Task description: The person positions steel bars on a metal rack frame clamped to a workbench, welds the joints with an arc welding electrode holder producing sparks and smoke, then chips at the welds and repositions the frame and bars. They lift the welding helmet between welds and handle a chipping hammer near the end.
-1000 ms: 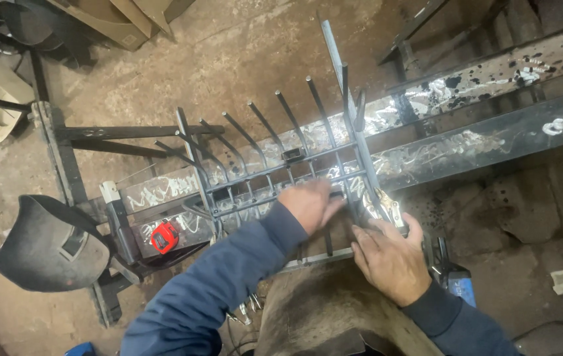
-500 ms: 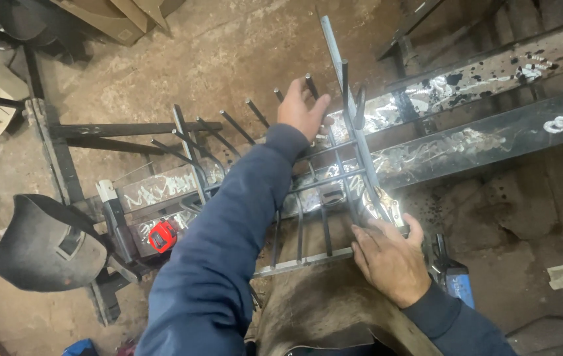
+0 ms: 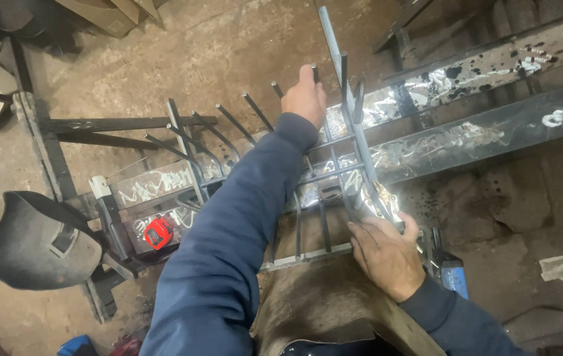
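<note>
- My left hand (image 3: 304, 99) reaches far forward; its fingers are curled around the tip of one upright bar (image 3: 315, 74) at the far edge of the steel grille (image 3: 308, 247).
- My right hand (image 3: 387, 254) presses flat on the grille's near corner, fingers together and spread over the metal, not clamped.
- The grille lies across two long, paint-streaked steel beams (image 3: 479, 132) on the welding stand, its pointed bars slanting away from me.
- Progress, as I judge it: bars and cross rails appear already joined; alignment checking seems under way.
- A welding helmet (image 3: 37, 244) and a red tape measure (image 3: 158, 232) rest to the left, untouched.
</note>
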